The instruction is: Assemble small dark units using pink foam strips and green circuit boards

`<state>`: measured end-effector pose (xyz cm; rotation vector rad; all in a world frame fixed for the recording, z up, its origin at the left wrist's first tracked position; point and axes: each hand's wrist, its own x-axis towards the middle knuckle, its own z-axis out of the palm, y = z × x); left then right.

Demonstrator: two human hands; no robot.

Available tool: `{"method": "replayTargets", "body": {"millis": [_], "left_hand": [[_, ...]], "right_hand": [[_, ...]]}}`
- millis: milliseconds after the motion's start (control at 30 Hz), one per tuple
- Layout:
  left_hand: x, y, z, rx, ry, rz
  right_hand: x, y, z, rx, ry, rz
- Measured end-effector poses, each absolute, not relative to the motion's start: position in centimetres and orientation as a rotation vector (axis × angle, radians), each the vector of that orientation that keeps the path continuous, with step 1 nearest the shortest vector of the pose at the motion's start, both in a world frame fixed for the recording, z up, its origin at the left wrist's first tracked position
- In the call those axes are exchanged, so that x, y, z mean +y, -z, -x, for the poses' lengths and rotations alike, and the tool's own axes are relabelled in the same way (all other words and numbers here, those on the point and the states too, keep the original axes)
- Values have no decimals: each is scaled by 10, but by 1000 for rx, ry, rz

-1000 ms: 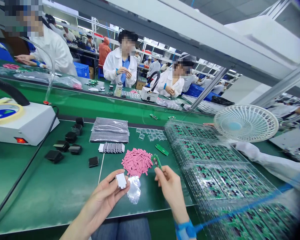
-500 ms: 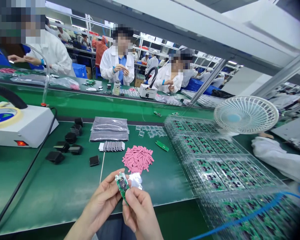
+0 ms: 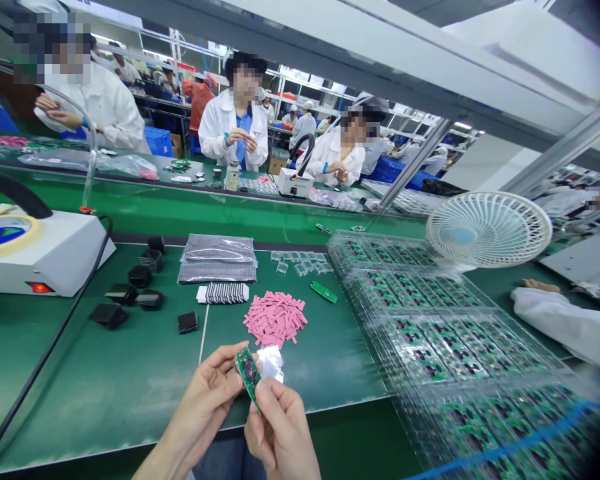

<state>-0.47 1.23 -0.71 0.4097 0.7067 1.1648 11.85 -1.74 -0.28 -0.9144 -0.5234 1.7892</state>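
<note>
Both my hands meet low in the view, my left hand (image 3: 200,400) and my right hand (image 3: 280,427) pinching a small green circuit board (image 3: 249,377) upright between them. Its dark component faces me. Right behind the board is a crumpled white-silver foil piece (image 3: 271,364); I cannot tell whether it is held or lying on the mat. Above my hands lies a heap of pink pads (image 3: 275,319) on the green bench mat (image 3: 95,360). A single green board (image 3: 323,291) rests to their upper right.
Stacked transparent trays of circuit boards (image 3: 430,347) fill the right side. A white fan (image 3: 489,230) stands behind them. Black blocks (image 3: 140,276), silver bags (image 3: 217,259) and a white machine (image 3: 45,263) occupy the left and far bench. A co-worker's sleeve (image 3: 563,323) reaches in at right.
Over the second, my hands came together, and the board moved from my right hand to between both. The white piece in my left hand no longer shows there. The last half second shows little movement.
</note>
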Motion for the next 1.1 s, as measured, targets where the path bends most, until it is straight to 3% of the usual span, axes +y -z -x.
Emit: {"method": "replayTargets", "body": {"millis": [367,633,767,900,1100], "left_hand": [[11,2,5,767,-1193,-352],[4,-4,10,772,-1154,-417],[1,-11,10,897,-1202,-522],[1,-12,5,954,-1226,-644],[2,-12,6,898,-1237,-745]], "right_hand": [[-20,1,-103,-496,-1694,929],[-19,4,-119,-621,-1961,948],[-23,-2,-134,-1092,-1488,1391],[-23,-15,-139,-1406,-867,1347],[-16,-25,-139,-1621,-785,1106]]}}
